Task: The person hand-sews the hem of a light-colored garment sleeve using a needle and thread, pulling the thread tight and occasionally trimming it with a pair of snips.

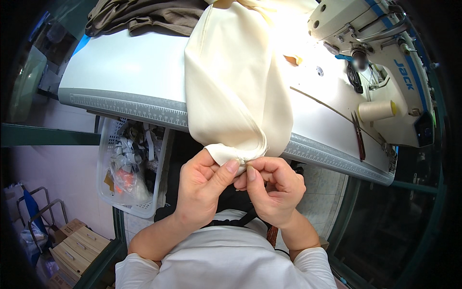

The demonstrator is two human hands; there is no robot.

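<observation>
Cream fabric [234, 79] drapes over the front edge of the sewing table [126, 68] and hangs towards me. My left hand [200, 184] pinches its lower edge between thumb and forefinger, beside a seam with frayed threads. Close against it, the thumb and fingertips of my right hand [276, 184] grip the same edge at the seam's end. The two thumbs nearly meet there. Whatever small detail lies between the fingertips is hidden. Part of the fabric's far end fades into bright lamp glare.
A Jack sewing machine [393, 79] stands at the right, with a cream thread cone [377, 111] and thread snips [358, 137] nearby. Dark brown cloth [151, 18] lies at the back left. A white plastic basket [158, 188] of scraps sits below the ruler-marked table edge [144, 110].
</observation>
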